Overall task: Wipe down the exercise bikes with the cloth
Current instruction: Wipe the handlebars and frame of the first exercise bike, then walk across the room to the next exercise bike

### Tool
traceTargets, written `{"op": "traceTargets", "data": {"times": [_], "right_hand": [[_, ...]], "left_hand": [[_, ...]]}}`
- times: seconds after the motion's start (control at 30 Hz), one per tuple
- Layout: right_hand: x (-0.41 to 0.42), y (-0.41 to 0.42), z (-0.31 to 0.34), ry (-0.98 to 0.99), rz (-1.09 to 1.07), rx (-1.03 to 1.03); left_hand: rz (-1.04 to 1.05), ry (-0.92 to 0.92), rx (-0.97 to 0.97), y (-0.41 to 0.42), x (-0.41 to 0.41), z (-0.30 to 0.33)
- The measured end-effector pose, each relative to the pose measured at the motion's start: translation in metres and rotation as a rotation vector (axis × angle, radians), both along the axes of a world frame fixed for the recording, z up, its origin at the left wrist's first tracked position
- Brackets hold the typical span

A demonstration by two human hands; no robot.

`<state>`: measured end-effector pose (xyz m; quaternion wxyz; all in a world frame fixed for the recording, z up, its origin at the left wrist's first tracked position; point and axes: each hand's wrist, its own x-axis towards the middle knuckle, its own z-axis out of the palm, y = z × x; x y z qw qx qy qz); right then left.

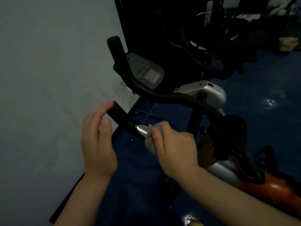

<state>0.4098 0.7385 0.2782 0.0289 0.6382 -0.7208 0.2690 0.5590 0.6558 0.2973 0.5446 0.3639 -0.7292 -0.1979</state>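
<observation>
Both hands work on the near handlebar of the exercise bike (187, 101), and each seems placed for a reason. The right hand (175, 149) is closed into a fist around a grey cloth (150, 141), which is bunched in the palm and pressed onto the bar just behind the shiny metal sensor plate (142, 130). Wrapping the cloth round the tube this way would let it rub all sides at once, so the person is probably cleaning the grip zone where palms usually rest.

Beside it, the left hand (97, 141) holds nothing. Its fingers are straight and loosely spread, the fingertips touching the foam end of the near handlebar (117, 111); this looks like bracing, to keep the bar steady against the rubbing. Whether the palm also presses on the bar cannot be told.

Farther along, the bar curves across to the far foam grip (114, 48), which stands up beside the pale wall (48, 62). Between the two grips sits the console (145, 69) with its screen and buttons. To the right the black saddle (231, 136) and silver frame cover (206, 92) stand over the blue floor (268, 128). Another machine is dimly visible in the dark beyond.
</observation>
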Motion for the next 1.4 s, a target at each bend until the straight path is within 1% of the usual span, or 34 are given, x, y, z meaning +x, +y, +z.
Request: {"op": "traceTargets", "data": {"times": [0.1, 0.17, 0.2, 0.23, 0.3, 0.33, 0.43, 0.5, 0.57, 0.6, 0.67, 0.7, 0.73, 0.83, 0.9, 1.0, 1.1, 1.17, 1.27, 1.33, 1.4], "right_hand": [[0.035, -0.044, 0.02, -0.091, -0.004, 0.028], [0.054, -0.063, 0.03, -0.294, -0.004, -0.074], [0.06, -0.061, 0.032, -0.339, 0.009, -0.145], [0.063, -0.055, 0.029, -0.298, 0.036, -0.175], [0.053, -0.032, 0.02, -0.15, 0.075, -0.098], [0.043, -0.024, 0.018, -0.115, 0.062, -0.041], [0.034, -0.039, 0.024, -0.225, -0.073, 0.067], [0.057, -0.065, 0.027, -0.205, -0.157, -0.001], [0.083, -0.073, 0.025, -0.271, -0.212, -0.184], [0.089, -0.066, 0.02, -0.263, -0.191, -0.238], [0.079, -0.044, 0.005, -0.086, -0.107, -0.222], [0.066, -0.033, -0.002, 0.009, -0.097, -0.2], [0.054, -0.022, -0.007, 0.05, -0.114, -0.163], [0.033, 0.003, -0.02, -0.012, -0.174, -0.128], [0.028, 0.018, -0.034, -0.081, -0.207, -0.168], [0.027, 0.04, -0.051, -0.224, -0.332, -0.277], [0.024, 0.071, -0.064, -0.391, -0.464, -0.267], [0.02, 0.1, -0.079, -0.499, -0.562, -0.21], [0.013, 0.155, -0.104, -0.562, -0.767, -0.086], [0.008, 0.195, -0.119, -0.579, -0.906, 0.013], [0.004, 0.235, -0.132, -0.558, -1.001, 0.147]], "left_hand": [[-0.099, 0.01, 0.072, 0.007, 0.005, -0.003], [-0.165, 0.008, 0.113, 0.009, 0.008, -0.004], [-0.2, 0.0, 0.127, 0.009, 0.01, -0.005], [-0.238, -0.011, 0.137, 0.008, 0.014, -0.005], [-0.303, -0.044, 0.146, 0.002, 0.02, -0.006], [-0.323, -0.064, 0.14, 0.0, 0.022, -0.006], [-0.335, -0.089, 0.11, -0.001, 0.022, -0.007], [-0.343, -0.037, 0.119, 0.003, 0.018, -0.009], [-0.375, 0.025, 0.157, 0.006, 0.014, -0.013], [-0.39, 0.027, 0.157, 0.006, 0.014, -0.015], [-0.395, -0.01, 0.112, 0.004, 0.015, -0.019], [-0.392, -0.029, 0.091, 0.002, 0.015, -0.021], [-0.389, -0.039, 0.076, 0.001, 0.014, -0.023], [-0.366, -0.036, 0.044, 0.004, 0.006, -0.029], [-0.363, -0.057, 0.044, 0.016, -0.002, -0.037], [-0.471, -0.184, 0.047, 0.041, -0.012, -0.057], [-0.559, -0.316, 0.031, 0.064, -0.021, -0.08], [-0.621, -0.367, 0.03, 0.08, -0.031, -0.092], [-0.785, -0.478, 0.1, 0.112, -0.048, -0.112], [-0.899, -0.626, 0.178, 0.136, -0.061, -0.128], [-0.98, -0.787, 0.247, 0.161, -0.077, -0.148]]}}
